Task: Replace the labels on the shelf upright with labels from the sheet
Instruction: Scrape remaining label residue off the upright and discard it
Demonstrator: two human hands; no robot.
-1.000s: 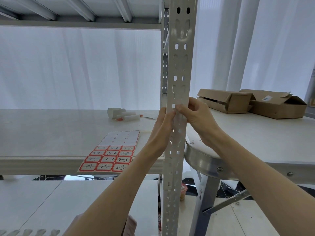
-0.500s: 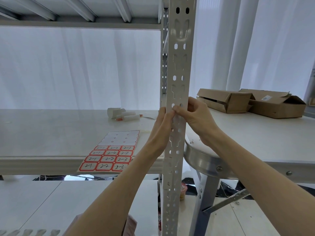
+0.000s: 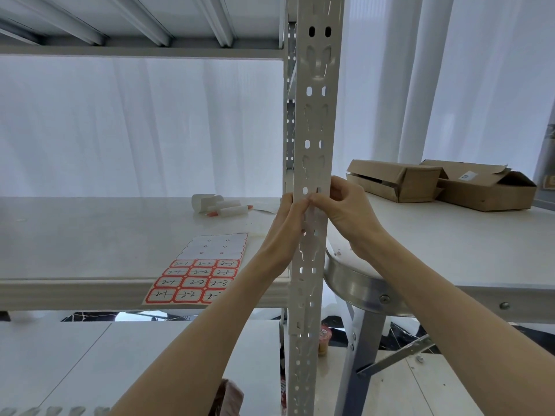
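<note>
The white perforated shelf upright (image 3: 313,115) runs top to bottom through the middle of the view. My left hand (image 3: 283,235) wraps its left edge, with the thumb pressed on the front face. From the right edge my right hand (image 3: 348,211) curls around it, thumb and forefinger pinched on the same spot of the face. Fingertips of both hands meet there and hide whatever lies beneath, so I cannot make out a label. The label sheet (image 3: 201,271) lies on the shelf board to the left; its upper part is blank and its lower rows hold red-bordered handwritten labels.
White rolls and a red-tipped marker (image 3: 220,205) lie further back on the shelf board (image 3: 75,235). Two open cardboard boxes (image 3: 444,183) sit on the white table (image 3: 450,250) at right. That table's metal rim (image 3: 360,286) curves close to the upright. An upper shelf spans overhead.
Both hands stay at the same spot on the upright, their fingertips only shifting slightly on its face. The view has tilted a little.
</note>
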